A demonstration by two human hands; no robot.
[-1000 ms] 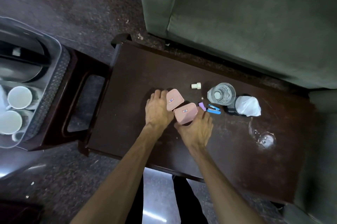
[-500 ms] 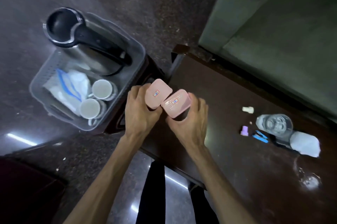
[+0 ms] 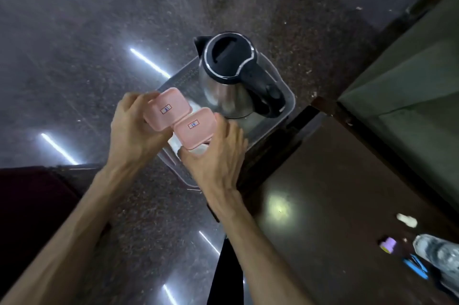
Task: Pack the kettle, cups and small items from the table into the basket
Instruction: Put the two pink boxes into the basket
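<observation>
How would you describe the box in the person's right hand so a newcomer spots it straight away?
Start at the steel kettle standing in the grey basket. Just below it, two pink lidded boxes are held side by side over the basket. The right hand grips the lower box, nearer the dark table; its twin sits in the left hand.

Head view; steeply downward, near the hands (image 3: 173, 145).

Two pink boxes (image 3: 178, 118), steel kettle (image 3: 231, 81) with black lid, grey basket (image 3: 289, 103), dark brown table (image 3: 347, 193)
</observation>
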